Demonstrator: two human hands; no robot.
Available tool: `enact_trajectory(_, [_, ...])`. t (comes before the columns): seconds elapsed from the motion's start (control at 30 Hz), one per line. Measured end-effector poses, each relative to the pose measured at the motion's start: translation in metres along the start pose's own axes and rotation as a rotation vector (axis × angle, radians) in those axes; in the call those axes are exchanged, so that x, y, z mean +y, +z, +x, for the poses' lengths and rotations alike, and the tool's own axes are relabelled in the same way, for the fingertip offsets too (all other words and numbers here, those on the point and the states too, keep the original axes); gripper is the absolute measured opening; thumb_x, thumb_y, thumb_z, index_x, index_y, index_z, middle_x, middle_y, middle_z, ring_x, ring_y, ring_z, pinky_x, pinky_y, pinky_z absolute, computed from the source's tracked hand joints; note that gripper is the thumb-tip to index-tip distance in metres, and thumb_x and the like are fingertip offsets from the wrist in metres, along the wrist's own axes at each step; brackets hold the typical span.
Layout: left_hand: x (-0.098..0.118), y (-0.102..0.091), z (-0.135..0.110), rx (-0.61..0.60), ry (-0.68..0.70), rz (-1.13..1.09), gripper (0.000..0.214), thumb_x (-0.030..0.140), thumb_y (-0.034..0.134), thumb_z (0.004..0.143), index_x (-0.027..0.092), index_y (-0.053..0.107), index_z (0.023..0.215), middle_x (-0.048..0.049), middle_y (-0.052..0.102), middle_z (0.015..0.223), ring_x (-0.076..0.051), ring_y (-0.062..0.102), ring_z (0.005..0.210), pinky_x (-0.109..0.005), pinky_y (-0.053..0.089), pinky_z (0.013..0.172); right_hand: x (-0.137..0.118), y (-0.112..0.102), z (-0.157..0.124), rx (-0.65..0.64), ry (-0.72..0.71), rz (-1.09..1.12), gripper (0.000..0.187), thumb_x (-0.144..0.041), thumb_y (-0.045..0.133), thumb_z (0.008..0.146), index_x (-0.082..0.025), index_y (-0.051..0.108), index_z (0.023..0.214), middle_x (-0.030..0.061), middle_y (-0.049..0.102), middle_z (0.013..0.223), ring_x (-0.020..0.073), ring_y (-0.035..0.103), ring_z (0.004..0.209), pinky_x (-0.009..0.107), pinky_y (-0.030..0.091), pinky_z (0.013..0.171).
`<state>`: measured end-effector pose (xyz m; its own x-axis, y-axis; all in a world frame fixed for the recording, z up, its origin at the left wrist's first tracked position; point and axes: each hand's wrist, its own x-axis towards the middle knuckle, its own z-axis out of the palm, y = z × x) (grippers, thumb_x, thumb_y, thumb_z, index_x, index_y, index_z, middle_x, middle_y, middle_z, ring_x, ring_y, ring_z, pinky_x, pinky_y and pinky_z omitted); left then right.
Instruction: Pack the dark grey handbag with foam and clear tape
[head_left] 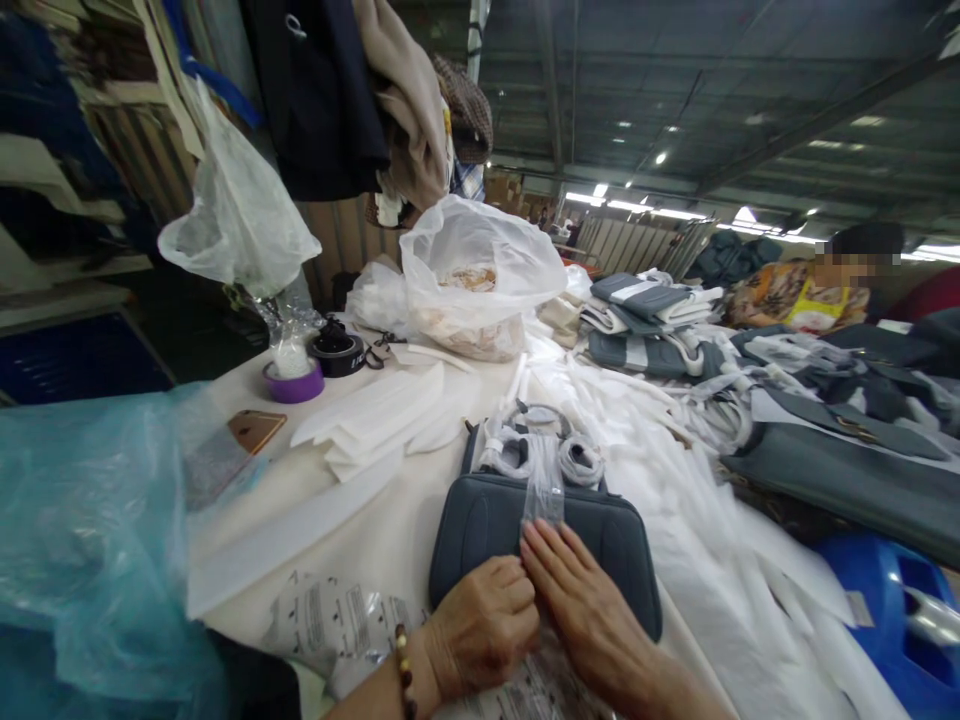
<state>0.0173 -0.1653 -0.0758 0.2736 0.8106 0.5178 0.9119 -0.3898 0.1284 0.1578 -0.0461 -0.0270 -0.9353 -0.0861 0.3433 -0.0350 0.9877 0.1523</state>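
A dark blue-grey handbag [476, 520] lies before me on the table. Its wrapped handle and coiled straps [514, 455] sit at the far end. Down its middle runs a clear plastic strip [545, 490]. My right hand [589, 605] rests flat over the strip's near part, fingers stretched out. Close beside it, my left hand [487, 620] is closed in a pinch at the bag's near middle; what its fingers hold is hidden. Printed clear plastic bags [337, 615] lie under and left of my wrists.
White foam sheets [375, 430] spread left and right. A purple tape roll [294, 382], black tape [335, 350] and a phone [256, 430] lie at left. Beyond stands an open plastic sack [480, 270]. More grey bags [847, 460] are piled right, near a co-worker [787, 290].
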Motion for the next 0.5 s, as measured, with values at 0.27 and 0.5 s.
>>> enact_trajectory(0.27, [0.007,-0.028,0.002,0.272,-0.025,0.013,0.013,0.019,0.047,0.086,0.016,0.058,0.093,-0.0063,0.063,0.091,-0.020,0.057,0.094,-0.036,0.047,0.093,-0.016,-0.020,-0.052,0.022,0.133,0.277,0.034,-0.012,0.050,0.085,-0.026,0.060,0.115,0.0014,0.068,0.116,0.0224,0.056,0.118,0.049,0.034,0.110])
enact_trajectory(0.5, [-0.052,-0.018,-0.033,0.463,-0.491,0.251,0.070,0.042,0.047,0.087,0.021,0.016,0.147,-0.0139,0.049,0.128,-0.031,0.058,0.106,-0.048,0.057,0.079,-0.007,0.006,-0.090,0.250,1.084,0.410,0.052,-0.027,0.046,0.087,-0.010,0.041,0.137,0.0186,0.049,0.136,0.0290,0.049,0.124,0.047,0.046,0.100])
